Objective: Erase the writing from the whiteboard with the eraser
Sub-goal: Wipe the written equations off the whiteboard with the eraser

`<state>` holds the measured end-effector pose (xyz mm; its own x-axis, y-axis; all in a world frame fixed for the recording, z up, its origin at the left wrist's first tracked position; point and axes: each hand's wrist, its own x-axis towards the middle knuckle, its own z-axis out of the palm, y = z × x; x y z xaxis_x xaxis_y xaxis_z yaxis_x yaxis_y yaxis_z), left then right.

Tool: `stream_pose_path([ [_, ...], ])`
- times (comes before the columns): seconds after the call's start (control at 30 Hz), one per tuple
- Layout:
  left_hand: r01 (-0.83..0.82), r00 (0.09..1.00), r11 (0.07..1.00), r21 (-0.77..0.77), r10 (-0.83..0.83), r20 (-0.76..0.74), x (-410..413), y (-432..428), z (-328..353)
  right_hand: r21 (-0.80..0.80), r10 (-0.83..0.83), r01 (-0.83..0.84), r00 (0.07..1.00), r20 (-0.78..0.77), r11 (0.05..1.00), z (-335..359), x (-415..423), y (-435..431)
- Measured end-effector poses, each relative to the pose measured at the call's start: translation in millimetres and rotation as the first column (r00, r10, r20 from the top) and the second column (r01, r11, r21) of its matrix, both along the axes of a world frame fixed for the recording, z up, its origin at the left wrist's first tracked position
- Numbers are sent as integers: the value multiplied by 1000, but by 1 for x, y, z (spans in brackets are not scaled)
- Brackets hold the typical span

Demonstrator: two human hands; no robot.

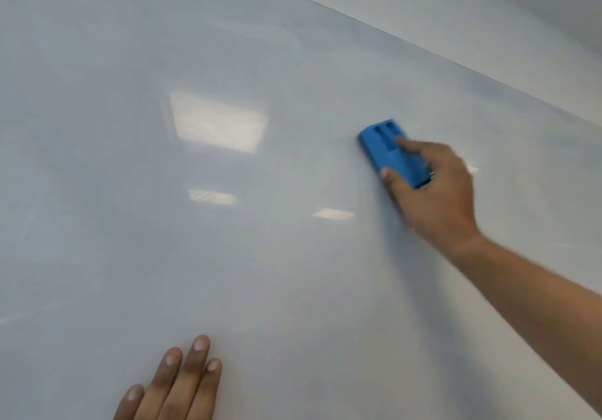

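A glossy whiteboard [228,273] fills almost the whole head view. No writing shows on it, only faint smears at the left and a tiny dark speck near the middle. A blue eraser [384,147] lies flat against the board at the right of centre. My right hand [433,191] grips it from below right, thumb on its lower edge and forefinger on its back. My left hand [176,383] rests flat on the board at the bottom, fingers spread and empty; its palm is out of view.
The board's upper edge [423,48] runs diagonally from top centre down to the right, with a pale wall [488,2] beyond it. Ceiling lights reflect as bright patches [221,123] on the board.
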<state>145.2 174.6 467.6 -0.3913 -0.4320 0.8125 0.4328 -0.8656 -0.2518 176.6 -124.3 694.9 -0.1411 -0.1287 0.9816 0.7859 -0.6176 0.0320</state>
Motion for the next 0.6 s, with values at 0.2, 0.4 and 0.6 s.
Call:
stream_pose_path([
  [0.2,-38,999,999,-3,38,20,3,5,3,-35,33,-33,999,-10,999,15,-15,39],
  [0.4,-79,997,997,12,78,26,-4,11,-1,-698,105,174,936,337,695,-114,-41,69],
  [0.6,25,988,994,-104,-40,-146,-18,0,-10,-583,30,221,921,389,782,-53,-19,39],
])
